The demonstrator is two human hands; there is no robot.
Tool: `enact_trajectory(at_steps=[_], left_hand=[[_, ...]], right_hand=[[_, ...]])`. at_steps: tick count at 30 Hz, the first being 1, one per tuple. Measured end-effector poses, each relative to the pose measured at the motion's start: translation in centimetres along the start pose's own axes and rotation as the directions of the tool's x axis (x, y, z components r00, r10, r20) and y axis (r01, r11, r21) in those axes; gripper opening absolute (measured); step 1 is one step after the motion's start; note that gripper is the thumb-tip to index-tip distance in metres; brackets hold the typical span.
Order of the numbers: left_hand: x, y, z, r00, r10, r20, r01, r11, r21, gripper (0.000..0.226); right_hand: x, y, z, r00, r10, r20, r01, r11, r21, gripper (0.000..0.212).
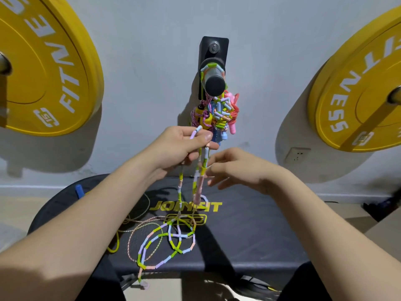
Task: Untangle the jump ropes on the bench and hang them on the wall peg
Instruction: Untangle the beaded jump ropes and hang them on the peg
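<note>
Pastel beaded rope (179,192), pinched in the left grip (184,146) below the part-loaded wall peg (214,83) at 12 o'clock, lies unhung with thin cords (129,244) on the counter (249,231) at 6; right grip (236,168) slack, empty.

Pastel plastic-beaded jump rope (180,236): loops lie on black padded bench (249,224), two strands lifted upright. Thin braided cord rope (138,227) coiled alongside. Tangled multicoloured rope bundle (214,116) hangs from black-capped steel wall peg (213,80).
</note>
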State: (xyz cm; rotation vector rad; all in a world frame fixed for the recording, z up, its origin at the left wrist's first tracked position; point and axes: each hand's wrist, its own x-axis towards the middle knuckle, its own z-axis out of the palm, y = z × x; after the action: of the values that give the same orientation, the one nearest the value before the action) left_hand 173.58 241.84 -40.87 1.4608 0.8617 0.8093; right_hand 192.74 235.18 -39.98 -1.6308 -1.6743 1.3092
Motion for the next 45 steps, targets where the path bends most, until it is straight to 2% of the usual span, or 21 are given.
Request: enact_trajectory(at_steps=[3, 7, 8, 10, 12, 14, 16, 17, 18, 20, 21, 23, 25, 27, 28, 30, 34, 37, 40, 42, 45], left_hand=[[0.1, 0.0, 0.3, 0.999, 0.016, 0.034, -0.015, 1.000, -0.024, 0.021], [0.5, -0.4, -0.2, 0.998, 0.056, -0.042, -0.048, 0.985, 0.164, 0.021], [0.6, -0.7, -0.4, 0.996, 0.052, -0.071, -0.034, 0.972, 0.231, 0.023], [0.8, -1.3, -0.9, 0.992, 0.004, -0.125, 0.037, 0.945, 0.324, 0.025], [1.0, -1.6, -1.4, 0.980, -0.052, -0.194, 0.119, 0.930, 0.347, 0.024], [1.1, -1.6, -1.6, 0.970, -0.089, -0.226, 0.155, 0.943, 0.293, 0.021], [1.0, -1.7, -2.0, 0.978, -0.086, -0.188, 0.150, 0.920, 0.361, 0.023], [0.9, -1.9, -2.3, 0.986, -0.092, -0.141, 0.150, 0.860, 0.488, 0.030], [0.6, -2.2, -2.5, 0.988, -0.125, -0.091, 0.154, 0.750, 0.643, 0.033], [-0.3, -3.3, -2.9, 0.968, -0.242, -0.062, 0.163, 0.424, 0.891, 0.035], [-1.0, -4.0, -3.0, 0.945, -0.321, -0.065, 0.160, 0.279, 0.947, 0.036], [-3.0, -5.7, -2.5, 0.860, -0.505, -0.076, 0.129, 0.070, 0.989, 0.031], [-5.2, -7.9, -1.6, 0.716, -0.686, -0.131, 0.139, -0.044, 0.989, 0.022], [-7.3, -10.6, -0.8, 0.568, -0.799, -0.198, 0.222, -0.083, 0.972, 0.027], [-8.2, -12.0, -0.6, 0.535, -0.814, -0.225, 0.251, -0.102, 0.963, 0.031], [-10.0, -14.3, -0.7, 0.549, -0.786, -0.283, 0.292, -0.136, 0.947, 0.035], [-13.0, -18.2, -2.1, 0.716, -0.600, -0.356, 0.401, -0.064, 0.914, 0.044], [-14.2, -19.7, -2.3, 0.774, -0.508, -0.379, 0.455, 0.029, 0.890, 0.045], [-14.1, -19.9, -2.1, 0.807, -0.459, -0.370, 0.462, 0.102, 0.881, 0.032], [-13.4, -19.3, -2.3, 0.819, -0.467, -0.335, 0.477, 0.230, 0.848, 0.029], [-11.6, -16.4, -2.1, 0.851, -0.460, -0.253, 0.501, 0.569, 0.652, 0.032]], right_hand=[[0.7, 0.0, 1.3, 0.994, -0.061, -0.088, 0.062, 0.998, 0.016, 0.024], [1.2, -0.1, 1.5, 0.984, 0.017, -0.180, 0.023, 0.976, 0.215, 0.038], [1.3, 0.0, 1.5, 0.974, 0.033, -0.224, 0.012, 0.980, 0.196, 0.041], [1.4, 0.3, 1.2, 0.929, 0.017, -0.370, -0.016, 1.000, 0.008, 0.045], [1.4, 0.4, 0.8, 0.840, -0.010, -0.542, -0.049, 0.994, -0.094, 0.045], [1.2, 0.1, 0.2, 0.772, 0.071, -0.632, -0.004, 0.994, 0.107, 0.040], [0.7, -0.5, -0.1, 0.791, 0.137, -0.596, 0.106, 0.929, 0.355, 0.031], [0.5, -0.6, -0.2, 0.815, 0.136, -0.563, 0.133, 0.902, 0.411, 0.026], [0.4, -0.6, 0.0, 0.836, 0.131, -0.533, 0.136, 0.891, 0.432, 0.022], [0.6, -0.4, 0.6, 0.862, 0.157, -0.482, 0.079, 0.897, 0.435, 0.021], [0.7, -0.1, 1.2, 0.871, 0.187, -0.455, 0.026, 0.906, 0.423, 0.022], [0.9, 0.5, 2.5, 0.889, 0.234, -0.393, -0.075, 0.922, 0.379, 0.018], [0.9, 1.2, 4.1, 0.914, 0.238, -0.328, -0.127, 0.937, 0.326, 0.015], [1.1, 2.0, 5.6, 0.936, 0.204, -0.287, -0.125, 0.954, 0.272, 0.018], [1.1, 2.3, 6.3, 0.943, 0.188, -0.276, -0.120, 0.962, 0.246, 0.018], [1.1, 2.8, 7.5, 0.953, 0.178, -0.245, -0.129, 0.971, 0.200, 0.016], [0.8, 4.0, 8.8, 0.958, 0.239, -0.161, -0.213, 0.964, 0.162, 0.022], [0.9, 4.7, 9.0, 0.954, 0.243, -0.178, -0.234, 0.970, 0.068, 0.023], [0.8, 5.1, 8.3, 0.952, 0.219, -0.214, -0.229, 0.973, -0.022, 0.022], [0.5, 5.0, 7.8, 0.960, 0.179, -0.216, -0.212, 0.967, -0.140, 0.019], [0.2, 4.7, 7.3, 0.962, 0.127, -0.242, -0.190, 0.947, -0.258, 0.023]])
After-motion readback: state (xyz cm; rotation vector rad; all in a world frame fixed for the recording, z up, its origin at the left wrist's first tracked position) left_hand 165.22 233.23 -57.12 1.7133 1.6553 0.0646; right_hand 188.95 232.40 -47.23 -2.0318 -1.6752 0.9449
